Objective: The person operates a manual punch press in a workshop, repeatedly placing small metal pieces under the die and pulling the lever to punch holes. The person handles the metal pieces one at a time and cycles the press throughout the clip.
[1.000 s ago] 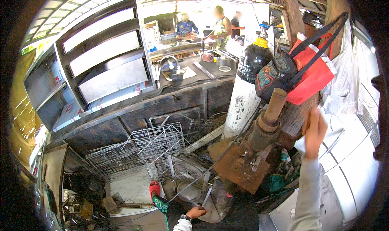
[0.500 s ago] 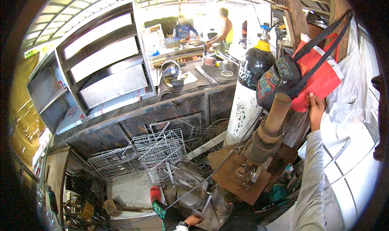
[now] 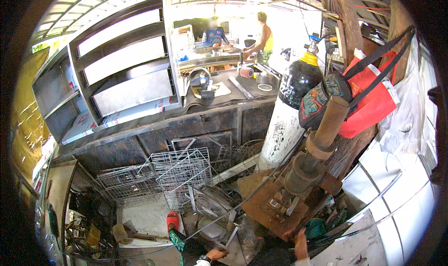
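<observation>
My right hand (image 3: 301, 244) is low at the near edge of the rusty metal plate (image 3: 259, 198), beside a dark teal bundle (image 3: 316, 229). Its fingers are partly hidden and blurred, so its grip is unclear. On that plate stands a rusty machine head with a thick round shaft (image 3: 337, 114). My left hand (image 3: 216, 253), with a black watch on the wrist, hangs low beside a metal frame (image 3: 231, 235); its fingers are too small to read. A red canvas bag (image 3: 371, 116) and a black patterned bag (image 3: 324, 98) hang by the wooden post.
A white gas cylinder (image 3: 279, 135) with a black top stands behind the machine. Wire racks (image 3: 182, 172) lean against the workbench (image 3: 186, 130), which carries a large metal cabinet frame (image 3: 135, 107). A cable (image 3: 219, 221) crosses the floor area. Two people stand farther back.
My right hand has left the red bag and dropped to the machine plate's near edge. My left hand stays low, shifted slightly left in view. The whole view has shifted a little.
</observation>
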Motion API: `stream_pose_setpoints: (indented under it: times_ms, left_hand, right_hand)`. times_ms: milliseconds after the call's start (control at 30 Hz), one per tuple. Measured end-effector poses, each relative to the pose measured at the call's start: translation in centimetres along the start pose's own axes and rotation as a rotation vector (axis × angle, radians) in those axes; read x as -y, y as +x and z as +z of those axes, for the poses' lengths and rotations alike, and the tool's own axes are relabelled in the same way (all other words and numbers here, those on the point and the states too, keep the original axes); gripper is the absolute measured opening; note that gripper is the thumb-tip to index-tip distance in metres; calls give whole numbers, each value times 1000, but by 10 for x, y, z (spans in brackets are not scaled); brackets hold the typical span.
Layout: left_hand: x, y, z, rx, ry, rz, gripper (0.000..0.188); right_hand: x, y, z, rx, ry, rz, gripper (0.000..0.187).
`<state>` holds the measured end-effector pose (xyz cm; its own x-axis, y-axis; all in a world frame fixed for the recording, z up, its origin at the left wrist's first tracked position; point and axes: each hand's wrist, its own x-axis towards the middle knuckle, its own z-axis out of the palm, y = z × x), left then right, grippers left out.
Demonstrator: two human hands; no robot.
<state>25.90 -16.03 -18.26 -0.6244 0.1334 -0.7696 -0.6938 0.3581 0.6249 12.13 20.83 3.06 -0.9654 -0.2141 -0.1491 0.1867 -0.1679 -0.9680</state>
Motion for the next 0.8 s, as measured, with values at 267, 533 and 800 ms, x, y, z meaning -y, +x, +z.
stream_pose_setpoints:
  times_ms: [267,533,800]
  left_hand:
    - [1,11,-6,-13,214,212,49]
    - [-177,-8,15,-308,-2,597,25]
    - [-355,11,-16,-600,738,1139,42]
  right_hand:
    - [281,-55,84,-614,-985,-828,57]
    - [387,140,22,-851,-396,-1095,56]
    - [386,149,25,-1031,-596,-1147,46]
